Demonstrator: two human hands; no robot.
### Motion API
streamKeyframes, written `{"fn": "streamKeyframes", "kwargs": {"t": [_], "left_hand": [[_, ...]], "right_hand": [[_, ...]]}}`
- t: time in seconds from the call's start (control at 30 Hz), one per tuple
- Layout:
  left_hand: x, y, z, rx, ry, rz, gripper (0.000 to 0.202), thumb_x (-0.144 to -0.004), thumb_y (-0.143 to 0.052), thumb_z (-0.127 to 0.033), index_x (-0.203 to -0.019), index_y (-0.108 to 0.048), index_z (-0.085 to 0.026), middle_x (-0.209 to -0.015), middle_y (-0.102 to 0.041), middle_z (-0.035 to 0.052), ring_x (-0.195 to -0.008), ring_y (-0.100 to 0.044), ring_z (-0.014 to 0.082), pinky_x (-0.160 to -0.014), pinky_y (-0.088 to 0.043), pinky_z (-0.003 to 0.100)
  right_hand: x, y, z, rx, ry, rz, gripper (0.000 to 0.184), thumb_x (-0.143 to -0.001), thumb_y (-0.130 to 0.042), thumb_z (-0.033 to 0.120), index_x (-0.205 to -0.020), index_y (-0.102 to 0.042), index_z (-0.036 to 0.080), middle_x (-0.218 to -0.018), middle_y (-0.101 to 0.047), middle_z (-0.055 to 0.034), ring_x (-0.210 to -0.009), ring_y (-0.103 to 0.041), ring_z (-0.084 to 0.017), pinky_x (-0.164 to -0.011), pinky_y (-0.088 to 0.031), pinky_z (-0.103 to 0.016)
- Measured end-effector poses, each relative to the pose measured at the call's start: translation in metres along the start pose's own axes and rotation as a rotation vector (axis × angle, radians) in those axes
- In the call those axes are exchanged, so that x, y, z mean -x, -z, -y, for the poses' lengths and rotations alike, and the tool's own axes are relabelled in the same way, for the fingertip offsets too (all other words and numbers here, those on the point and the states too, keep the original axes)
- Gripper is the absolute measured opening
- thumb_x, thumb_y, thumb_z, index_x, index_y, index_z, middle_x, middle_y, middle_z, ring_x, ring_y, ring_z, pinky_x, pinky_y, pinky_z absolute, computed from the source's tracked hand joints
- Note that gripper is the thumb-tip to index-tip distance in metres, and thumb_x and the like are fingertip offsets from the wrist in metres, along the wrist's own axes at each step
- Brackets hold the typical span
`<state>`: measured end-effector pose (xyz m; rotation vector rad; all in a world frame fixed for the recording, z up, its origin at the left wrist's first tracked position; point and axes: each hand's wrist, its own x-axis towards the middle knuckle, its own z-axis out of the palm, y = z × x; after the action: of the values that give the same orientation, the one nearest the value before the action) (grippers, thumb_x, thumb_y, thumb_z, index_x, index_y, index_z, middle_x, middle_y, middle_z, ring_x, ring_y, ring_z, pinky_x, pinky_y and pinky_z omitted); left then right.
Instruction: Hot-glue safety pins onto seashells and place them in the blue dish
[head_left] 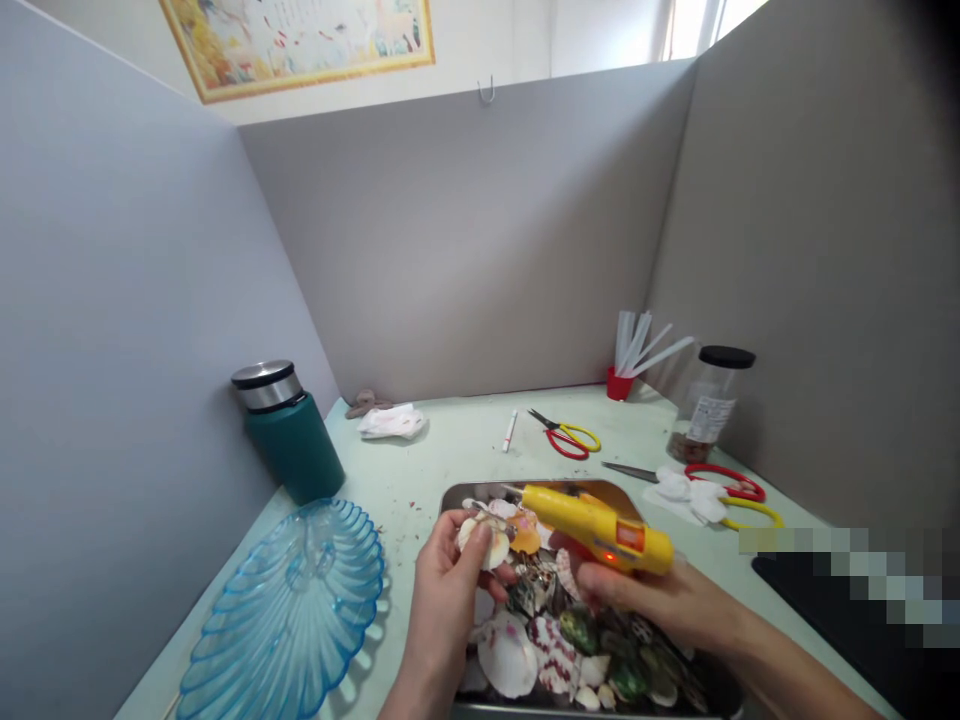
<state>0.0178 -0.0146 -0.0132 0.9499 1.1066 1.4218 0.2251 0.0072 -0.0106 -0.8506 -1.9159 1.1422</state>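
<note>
My left hand (450, 575) pinches a pale scallop shell (486, 543) between thumb and fingers, above a metal tray. A yellow hot glue gun (592, 522) is gripped in my right hand (645, 590), its nozzle pointing left, just above the held shell. Whether the nozzle touches the shell I cannot tell. An orange-red light glows on the gun's side. Beneath both hands the metal tray (450, 497) holds many seashells, among them a large white scallop (508, 655), an orange shell (526, 533) and green mottled shells (579, 630).
A blue glass shell-shaped dish (292, 610) and a teal bottle (294, 450) stand left. Behind the tray lie a white stick (510, 431) and small scissors (566, 437). Larger scissors (727, 490), a clear jar (701, 410) and a red cup of glue sticks (620, 383) are right. Grey partitions (465, 250) enclose the table.
</note>
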Motion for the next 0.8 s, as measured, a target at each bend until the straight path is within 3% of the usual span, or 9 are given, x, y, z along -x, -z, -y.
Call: {"fn": "streamKeyframes", "kwargs": {"t": [0.2,0.33,0.57,0.8], "left_hand": [[0.0026,-0.0029,-0.0015,-0.018,0.035,0.03,0.027,-0.08,-0.061,-0.038,-0.093,-0.051,-0.016,-0.064,-0.064,-0.0013,-0.041,-0.055,0.008,-0.042,-0.04,0.016],[0.0032,-0.0045,-0.0025,-0.02,0.046,0.0,0.028,-0.079,-0.063,-0.037,-0.093,-0.05,-0.017,-0.067,-0.064,-0.0023,-0.038,-0.053,0.0065,-0.041,-0.04,0.017],[0.0046,-0.0069,-0.0028,-0.095,0.006,-0.009,0.025,-0.08,-0.06,-0.038,-0.09,-0.049,-0.018,-0.057,-0.06,-0.0046,-0.041,-0.054,0.0088,-0.041,-0.039,0.017],[0.0068,-0.0063,-0.0001,-0.243,-0.076,-0.034,0.021,-0.083,-0.056,-0.039,-0.087,-0.05,-0.019,-0.053,-0.057,-0.0056,-0.043,-0.056,0.0109,-0.044,-0.042,0.019]], "right_hand": [[-0.0014,-0.0007,0.0082,0.303,0.099,0.015,0.016,-0.086,-0.058,0.037,-0.087,-0.061,0.021,-0.084,-0.064,-0.0019,-0.075,-0.059,-0.018,-0.068,-0.047,-0.027],[-0.0021,-0.0027,0.0058,0.414,0.093,0.05,0.019,-0.086,-0.058,0.037,-0.078,-0.054,0.02,-0.074,-0.058,0.001,-0.066,-0.053,-0.015,-0.062,-0.041,-0.025],[-0.003,-0.0067,0.0048,0.452,0.196,0.086,0.015,-0.087,-0.053,0.028,-0.076,-0.048,0.019,-0.071,-0.054,0.0008,-0.061,-0.046,-0.013,-0.058,-0.034,-0.024],[-0.0019,-0.0077,0.0024,0.505,0.284,0.068,0.011,-0.083,-0.049,0.029,-0.083,-0.053,0.018,-0.072,-0.055,-0.0028,-0.062,-0.048,-0.015,-0.057,-0.032,-0.026]]}}
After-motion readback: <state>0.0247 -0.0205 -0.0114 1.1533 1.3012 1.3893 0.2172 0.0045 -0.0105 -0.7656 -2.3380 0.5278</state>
